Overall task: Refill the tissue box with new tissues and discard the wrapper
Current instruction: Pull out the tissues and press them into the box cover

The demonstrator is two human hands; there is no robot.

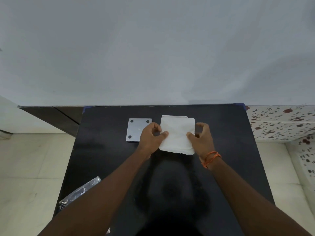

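Two hands work at the far middle of a black counter, seen from the head camera looking down over both forearms.

Stack of white tissues: sits square on the counter, edges slightly uneven at the near right corner. Whether a box lies under it cannot be told.

Left hand: pressed against the stack's left edge, thumb laid on the top sheet, other fingers curled down the side. Gripping the stack.

Right hand: on the stack's right edge, thumb on top near the middle of that side, fingers bent around the far right. Also gripping the stack. An orange thread band wraps the right wrist.

Grey square plate: flat on the counter just left of the stack, dark round dots at three visible corners; its near right corner is hidden behind the left hand.

Clear plastic wrapper: crumpled, hanging off the near left edge of the counter, well apart from the stack.

Surroundings: pale wall behind, light floor tiles on both sides, a flower-patterned surface at the right.
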